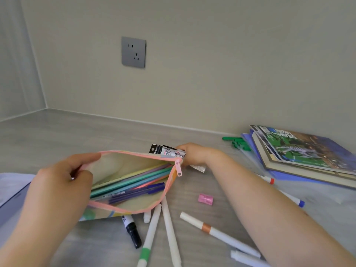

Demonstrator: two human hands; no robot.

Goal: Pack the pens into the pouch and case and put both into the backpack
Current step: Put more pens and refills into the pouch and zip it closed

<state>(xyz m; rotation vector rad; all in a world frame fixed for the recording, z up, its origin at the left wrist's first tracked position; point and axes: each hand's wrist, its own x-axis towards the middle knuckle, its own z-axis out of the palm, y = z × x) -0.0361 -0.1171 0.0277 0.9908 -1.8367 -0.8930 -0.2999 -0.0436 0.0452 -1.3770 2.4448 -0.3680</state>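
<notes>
Pouch [119, 166], soft fabric edged with a pink zip, lies on the grey wood-grain desk [57, 135], its mouth gaping in a lens shape. Our left hand [61, 182] grips its left end, thumb along the upper rim. Our right hand [192, 154] pinches a glossy printed packet [167, 151] just beyond the zip pull [179, 169]. Inside lie slim pastel pens [134, 182]. Beside the near edge, white cylindrical pens [169, 228] fan out. Bare desk lies open toward the wall [212, 74].
</notes>
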